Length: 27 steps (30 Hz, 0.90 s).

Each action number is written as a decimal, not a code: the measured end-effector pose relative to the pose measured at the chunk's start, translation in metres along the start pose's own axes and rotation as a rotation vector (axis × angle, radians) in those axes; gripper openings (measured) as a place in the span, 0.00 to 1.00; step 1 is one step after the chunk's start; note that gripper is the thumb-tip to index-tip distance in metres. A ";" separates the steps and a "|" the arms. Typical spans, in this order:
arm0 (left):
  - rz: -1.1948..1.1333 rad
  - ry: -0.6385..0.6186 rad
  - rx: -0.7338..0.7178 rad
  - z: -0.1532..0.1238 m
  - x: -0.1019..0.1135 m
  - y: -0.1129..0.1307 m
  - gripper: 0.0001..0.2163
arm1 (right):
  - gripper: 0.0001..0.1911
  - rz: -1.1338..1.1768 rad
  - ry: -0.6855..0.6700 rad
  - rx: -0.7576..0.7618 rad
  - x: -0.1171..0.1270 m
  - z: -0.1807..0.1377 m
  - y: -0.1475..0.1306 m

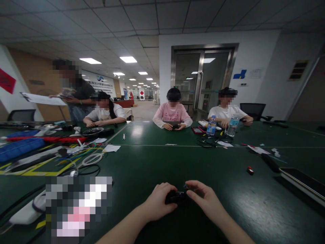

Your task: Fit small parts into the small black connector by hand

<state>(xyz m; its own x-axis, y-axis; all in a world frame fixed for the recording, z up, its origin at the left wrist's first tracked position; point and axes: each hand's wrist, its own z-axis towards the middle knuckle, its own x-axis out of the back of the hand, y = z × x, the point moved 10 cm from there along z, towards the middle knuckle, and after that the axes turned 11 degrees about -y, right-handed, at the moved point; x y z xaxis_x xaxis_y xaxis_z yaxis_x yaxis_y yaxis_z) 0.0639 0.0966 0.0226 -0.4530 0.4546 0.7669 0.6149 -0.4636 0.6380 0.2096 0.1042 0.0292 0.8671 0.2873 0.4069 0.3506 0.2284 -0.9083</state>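
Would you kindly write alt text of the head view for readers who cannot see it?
The left hand holds a small glossy black object at a dark green table while the right hand pinches a tiny piece beside it. Three people sit opposite; cables lie at left, two plastic bottles stand at right.

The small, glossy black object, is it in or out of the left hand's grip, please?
In: the left hand curls thumb and fingers around the black object at one end.

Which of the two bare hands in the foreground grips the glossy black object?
The left hand grips the glossy black object; the right hand, beside it, pinches a small bluish piece instead.
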 end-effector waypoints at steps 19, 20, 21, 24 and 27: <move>0.063 0.016 -0.027 0.002 0.000 0.004 0.18 | 0.18 -0.351 -0.227 -0.011 -0.035 0.001 0.000; 0.061 0.019 -0.028 0.002 0.000 0.004 0.18 | 0.19 -0.330 -0.216 0.002 -0.033 0.001 0.000; 0.058 0.022 -0.032 0.002 0.000 0.004 0.18 | 0.20 -0.307 -0.207 0.013 -0.032 0.001 -0.001; 0.038 0.039 -0.044 0.001 0.000 0.003 0.19 | 0.17 -0.247 -0.192 0.027 -0.030 0.002 -0.002; 0.032 0.042 -0.042 0.002 -0.001 0.002 0.19 | 0.11 -0.214 -0.192 0.021 -0.030 0.003 0.000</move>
<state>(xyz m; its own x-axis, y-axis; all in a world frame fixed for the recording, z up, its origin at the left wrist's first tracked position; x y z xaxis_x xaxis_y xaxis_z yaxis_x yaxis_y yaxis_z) 0.0665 0.0967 0.0227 -0.4610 0.4073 0.7884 0.6020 -0.5091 0.6151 0.1824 0.0987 0.0172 0.6908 0.4009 0.6017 0.5091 0.3213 -0.7985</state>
